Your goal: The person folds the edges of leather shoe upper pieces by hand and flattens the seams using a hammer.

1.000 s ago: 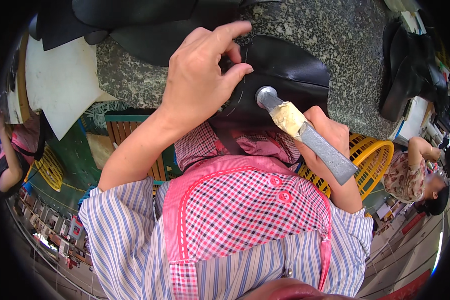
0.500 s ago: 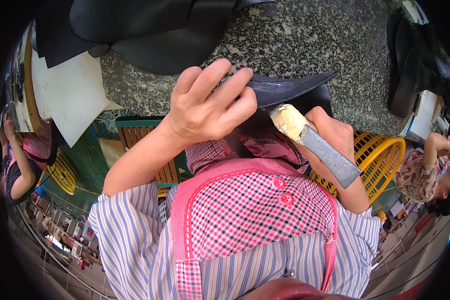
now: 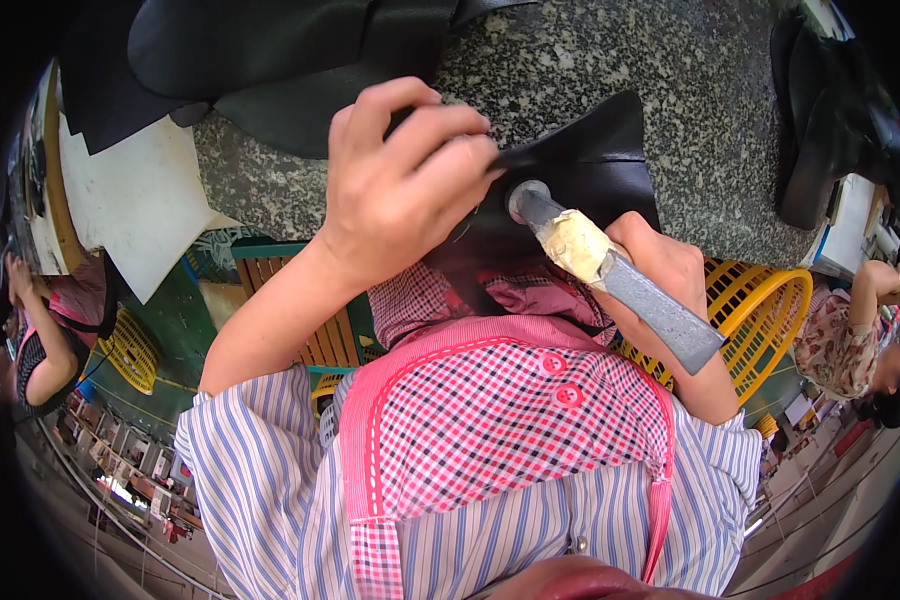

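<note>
A black leather piece [image 3: 600, 180] lies at the near edge of the stone slab, with a raised fold along its upper part. My left hand [image 3: 400, 190] is curled at the left end of that fold, its fingertips pinching the leather; the thumb is mostly hidden. In my right hand [image 3: 665, 258] is a hammer [image 3: 660, 310], its grey metal shaft wrapped near the head in yellowish tape. The hammer's round face [image 3: 528, 200] rests on or just over the leather, right of my left fingers.
The speckled stone slab [image 3: 710, 130] carries more black leather pieces [image 3: 260, 50] at the far left and others [image 3: 820, 120] at the right. A white sheet [image 3: 120, 190] lies at left. A yellow plastic basket [image 3: 770, 320] stands beside my right forearm. Co-workers sit at both sides.
The leather fold's right end has swung up and away, baring more smooth leather. My left hand has shifted slightly left, and the hammer's round face now shows against the leather.
</note>
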`<action>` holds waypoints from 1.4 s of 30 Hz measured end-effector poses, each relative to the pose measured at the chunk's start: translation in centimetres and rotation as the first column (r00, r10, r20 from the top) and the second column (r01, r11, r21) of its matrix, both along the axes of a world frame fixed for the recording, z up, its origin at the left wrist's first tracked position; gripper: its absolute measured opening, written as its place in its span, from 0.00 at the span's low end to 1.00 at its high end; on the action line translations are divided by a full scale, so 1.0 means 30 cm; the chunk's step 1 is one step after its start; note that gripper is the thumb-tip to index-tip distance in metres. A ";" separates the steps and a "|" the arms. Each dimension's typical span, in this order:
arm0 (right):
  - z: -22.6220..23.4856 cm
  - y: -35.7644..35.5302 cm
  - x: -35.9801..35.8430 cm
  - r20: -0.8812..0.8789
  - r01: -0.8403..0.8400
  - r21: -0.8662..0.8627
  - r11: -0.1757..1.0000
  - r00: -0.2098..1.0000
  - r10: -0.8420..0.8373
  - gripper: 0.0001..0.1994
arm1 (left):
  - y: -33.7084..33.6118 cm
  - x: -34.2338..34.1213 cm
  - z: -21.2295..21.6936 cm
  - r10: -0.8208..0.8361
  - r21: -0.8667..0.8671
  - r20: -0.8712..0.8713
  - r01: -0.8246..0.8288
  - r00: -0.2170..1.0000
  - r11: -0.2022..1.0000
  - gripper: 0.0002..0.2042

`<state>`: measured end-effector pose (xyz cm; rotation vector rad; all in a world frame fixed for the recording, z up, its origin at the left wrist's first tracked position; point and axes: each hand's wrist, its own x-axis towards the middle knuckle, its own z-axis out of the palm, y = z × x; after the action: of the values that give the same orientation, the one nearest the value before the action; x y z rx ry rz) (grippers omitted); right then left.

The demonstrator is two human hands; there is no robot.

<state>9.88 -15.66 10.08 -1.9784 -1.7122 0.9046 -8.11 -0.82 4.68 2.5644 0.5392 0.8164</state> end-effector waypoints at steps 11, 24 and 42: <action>0.014 0.015 0.007 0.032 -0.019 -0.016 1.000 0.999 0.019 0.09 | 0.025 0.042 -0.009 -0.016 0.104 0.101 0.005 0.995 0.995 0.10; 0.100 0.104 0.010 0.082 0.085 0.290 0.953 0.990 -0.113 0.08 | 0.035 -0.009 -0.021 0.022 0.178 -0.172 0.009 0.985 0.984 0.19; 0.085 0.155 0.068 0.229 -0.139 -0.107 0.984 0.960 0.161 0.06 | 0.049 0.011 -0.012 0.012 -0.031 -0.208 -0.019 0.978 0.999 0.26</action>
<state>11.91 -11.00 12.63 -2.1094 -2.0097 0.8353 -7.78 0.66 4.33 2.6345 0.6297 0.5413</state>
